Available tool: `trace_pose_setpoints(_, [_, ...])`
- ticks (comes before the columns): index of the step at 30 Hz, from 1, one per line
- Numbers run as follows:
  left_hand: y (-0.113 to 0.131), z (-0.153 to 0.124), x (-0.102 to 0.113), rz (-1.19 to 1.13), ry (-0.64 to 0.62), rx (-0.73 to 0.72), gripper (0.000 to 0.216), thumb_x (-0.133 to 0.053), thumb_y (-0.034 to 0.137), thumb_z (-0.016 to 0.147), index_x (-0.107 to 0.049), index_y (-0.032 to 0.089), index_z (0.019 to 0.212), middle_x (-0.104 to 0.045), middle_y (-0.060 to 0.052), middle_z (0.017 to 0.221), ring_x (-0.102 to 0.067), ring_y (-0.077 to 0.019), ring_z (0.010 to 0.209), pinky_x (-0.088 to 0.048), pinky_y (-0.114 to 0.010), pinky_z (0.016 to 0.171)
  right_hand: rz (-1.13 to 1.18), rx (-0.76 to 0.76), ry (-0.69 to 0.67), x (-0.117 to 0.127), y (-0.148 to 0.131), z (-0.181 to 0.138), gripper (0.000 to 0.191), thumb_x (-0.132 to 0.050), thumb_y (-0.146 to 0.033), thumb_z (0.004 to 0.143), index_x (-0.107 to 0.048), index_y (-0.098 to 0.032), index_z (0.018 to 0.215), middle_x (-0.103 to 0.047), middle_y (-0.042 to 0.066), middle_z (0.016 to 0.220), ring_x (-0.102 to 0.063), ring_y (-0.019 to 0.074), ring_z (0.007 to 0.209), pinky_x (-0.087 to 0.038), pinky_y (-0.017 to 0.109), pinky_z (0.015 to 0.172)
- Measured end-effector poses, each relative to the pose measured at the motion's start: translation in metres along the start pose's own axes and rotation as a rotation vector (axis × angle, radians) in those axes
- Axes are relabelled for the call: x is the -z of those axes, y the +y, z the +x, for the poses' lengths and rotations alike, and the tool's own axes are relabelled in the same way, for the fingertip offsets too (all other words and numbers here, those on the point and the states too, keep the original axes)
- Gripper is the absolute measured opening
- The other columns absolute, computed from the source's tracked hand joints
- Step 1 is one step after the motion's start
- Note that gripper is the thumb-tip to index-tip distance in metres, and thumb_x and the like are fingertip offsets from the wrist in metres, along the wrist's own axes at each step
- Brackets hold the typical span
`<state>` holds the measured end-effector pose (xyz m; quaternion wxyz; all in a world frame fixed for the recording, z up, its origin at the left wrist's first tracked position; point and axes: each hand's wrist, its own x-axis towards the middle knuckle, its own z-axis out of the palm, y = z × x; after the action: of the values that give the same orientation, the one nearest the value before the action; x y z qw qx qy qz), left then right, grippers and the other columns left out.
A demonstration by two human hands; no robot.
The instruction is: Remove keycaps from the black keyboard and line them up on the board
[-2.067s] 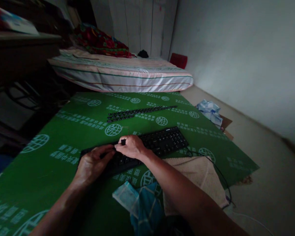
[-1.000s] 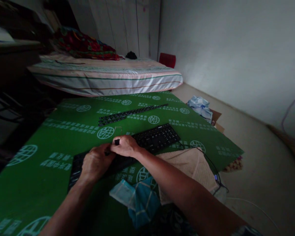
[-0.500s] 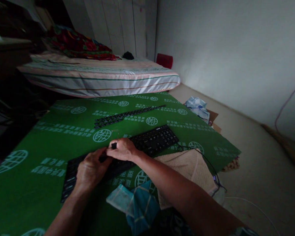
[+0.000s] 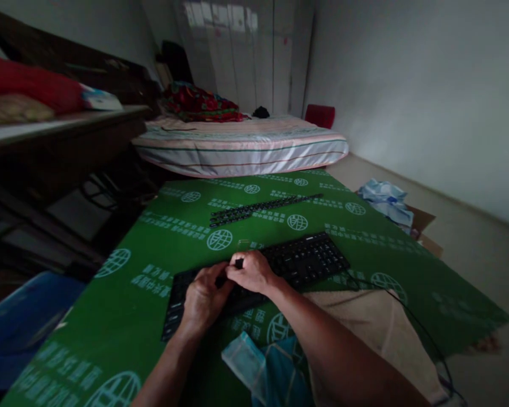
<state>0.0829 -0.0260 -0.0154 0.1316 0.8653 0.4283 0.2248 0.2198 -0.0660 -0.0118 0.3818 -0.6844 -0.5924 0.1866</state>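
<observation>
A black computer keyboard [image 4: 305, 263] lies aslant on a green printed board [image 4: 144, 316]. Over its left half my two hands meet, fingertips together. My right hand [image 4: 252, 271] pinches a small black piece [image 4: 238, 263] that looks like a keycap, though the fingers cover most of it. Beside it my left hand [image 4: 206, 294] is closed, thumb and forefinger at the same spot; what they hold is hidden. The keys under both hands cannot be seen. Beyond the keyboard, loose black keycaps [image 4: 254, 209] lie in slanting rows. Thin metal wire pieces [image 4: 243, 242] rest just behind the keyboard.
A teal checked cloth [image 4: 275, 367] and a beige cloth [image 4: 365, 322] lie in front of the keyboard. The keyboard's black cable [image 4: 424, 333] runs over the beige cloth to the right. Behind the board stands a bed [image 4: 246, 150]; a cluttered table [image 4: 123, 113] is at left.
My view has swung left, so everything sits farther right in the picture and the side table shows. Both hands stay at about the same place on the keyboard, fingers still together.
</observation>
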Motion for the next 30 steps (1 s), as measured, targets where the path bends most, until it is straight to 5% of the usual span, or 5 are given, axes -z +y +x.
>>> trace_pose_setpoints(10, [0.001, -0.008, 0.001, -0.228, 0.073, 0.050, 0.028, -0.059, 0.026, 0.066, -0.067, 0.022, 0.093, -0.069, -0.006, 0.087, -0.065, -0.0236, 0.080, -0.051, -0.031, 0.073, 0.000, 0.005, 0.026, -0.005, -0.002, -0.006, 0.016, -0.054, -0.031, 0.073, -0.067, -0.023, 0.067, -0.065, -0.002, 0.058, -0.057, 0.0113, 0.055, -0.038, 0.018, 0.054])
trace_pose_setpoints(18, [0.000, -0.006, 0.013, -1.073, 0.264, 0.487, 0.030, -0.072, 0.028, 0.060, -0.066, 0.016, 0.086, -0.073, -0.007, 0.076, -0.067, -0.0217, 0.073, -0.051, -0.031, 0.070, 0.059, -0.026, 0.018, -0.003, -0.002, -0.009, 0.019, -0.055, -0.034, 0.073, -0.065, -0.022, 0.064, -0.059, -0.003, 0.050, -0.051, 0.0104, 0.048, -0.033, 0.019, 0.048])
trace_pose_setpoints(22, [-0.001, -0.003, 0.021, -1.311, 0.318, 0.575, 0.028, -0.075, 0.022, 0.057, -0.065, 0.014, 0.082, -0.071, -0.004, 0.069, -0.066, -0.0166, 0.067, -0.051, -0.027, 0.068, 0.078, -0.027, 0.019, -0.003, -0.003, -0.012, 0.019, -0.056, -0.034, 0.073, -0.064, -0.022, 0.062, -0.057, -0.004, 0.049, -0.050, 0.0100, 0.046, -0.032, 0.019, 0.046])
trace_pose_setpoints(30, [-0.019, 0.001, 0.035, -1.341, 0.535, 0.586, 0.019, -0.070, 0.022, 0.057, -0.063, 0.014, 0.073, -0.063, 0.001, 0.067, -0.064, -0.0138, 0.065, -0.050, -0.028, 0.068, 0.089, -0.018, 0.007, -0.005, 0.003, -0.015, 0.020, -0.055, -0.034, 0.073, -0.062, -0.020, 0.060, -0.056, -0.003, 0.049, -0.050, 0.0097, 0.046, -0.034, 0.019, 0.046])
